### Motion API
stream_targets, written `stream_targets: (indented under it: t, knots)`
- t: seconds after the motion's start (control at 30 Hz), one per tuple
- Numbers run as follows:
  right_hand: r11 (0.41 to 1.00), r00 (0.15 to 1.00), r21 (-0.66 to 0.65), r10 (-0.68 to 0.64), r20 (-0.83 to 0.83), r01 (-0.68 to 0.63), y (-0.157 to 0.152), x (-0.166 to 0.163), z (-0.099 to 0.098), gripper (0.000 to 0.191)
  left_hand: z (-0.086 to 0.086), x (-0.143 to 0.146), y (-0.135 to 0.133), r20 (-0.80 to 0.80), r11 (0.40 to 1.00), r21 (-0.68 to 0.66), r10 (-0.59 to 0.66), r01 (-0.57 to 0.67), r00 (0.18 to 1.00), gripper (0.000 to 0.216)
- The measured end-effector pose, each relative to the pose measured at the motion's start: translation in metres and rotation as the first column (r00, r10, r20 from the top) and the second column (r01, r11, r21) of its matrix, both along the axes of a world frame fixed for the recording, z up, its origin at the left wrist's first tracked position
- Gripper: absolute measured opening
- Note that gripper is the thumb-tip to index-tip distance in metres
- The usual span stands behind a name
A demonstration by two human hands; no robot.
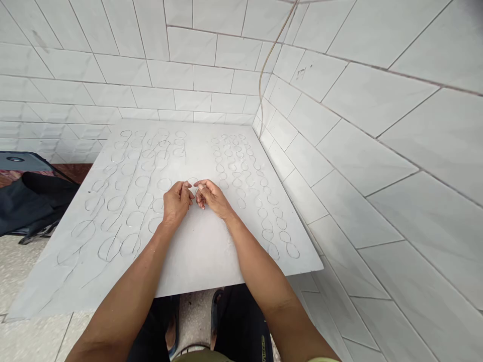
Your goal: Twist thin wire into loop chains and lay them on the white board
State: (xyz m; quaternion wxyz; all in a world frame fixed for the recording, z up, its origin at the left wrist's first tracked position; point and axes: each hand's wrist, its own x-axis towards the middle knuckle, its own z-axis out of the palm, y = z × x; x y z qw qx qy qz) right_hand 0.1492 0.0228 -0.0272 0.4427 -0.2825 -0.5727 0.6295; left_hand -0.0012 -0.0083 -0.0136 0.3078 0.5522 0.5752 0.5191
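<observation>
grey wire loop [196,192] near middle of white board [204,251], looks pinched in right hand [210,197]; left hand [178,199] fingertips closed just beside, can't tell if on wire. step seems to be shaping or joining wire; next move likely calls for steady fingertips. wire rings [271,199] down board's both sides. tiled wall [206,50] behind and right of board, cable [260,80] by its far right corner, dark cloth [35,198] off its left edge.

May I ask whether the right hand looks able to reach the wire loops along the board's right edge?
Probably yes: nothing upright stands between the right hand and those wire loops on the white board.
</observation>
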Motion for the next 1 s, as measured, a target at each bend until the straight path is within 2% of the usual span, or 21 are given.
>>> stream_targets:
  t: [0.2,0.33,0.53,0.73,1.0]
  knots:
    - [0.999,0.999,-0.033,-0.032,0.043,0.033,0.0,-0.002,0.0,0.036,0.0,0.001,-0.001,0.04,0.998,0.038,0.058,-0.059,0.998,0.038]
    - [0.997,0.993,-0.011,-0.079,0.091,0.081,-0.001,-0.006,-0.003,0.032,0.0,0.003,0.0,0.137,1.0,0.006,0.008,-0.009,0.991,0.039]
    - [0.998,0.989,0.009,-0.069,0.13,0.068,-0.004,-0.008,-0.005,0.031,-0.003,0.0,0.006,0.307,0.999,-0.034,-0.026,0.038,0.951,0.032]
    - [0.997,0.993,-0.044,0.063,0.101,-0.059,-0.006,-0.009,-0.004,0.036,-0.003,-0.003,0.007,0.409,0.998,-0.026,0.064,-0.059,0.91,0.028]
    - [0.985,0.992,-0.13,0.121,0.029,-0.116,-0.009,-0.008,0.0,0.033,0.006,-0.003,0.004,0.584,0.998,-0.049,0.007,0.026,0.812,0.02]
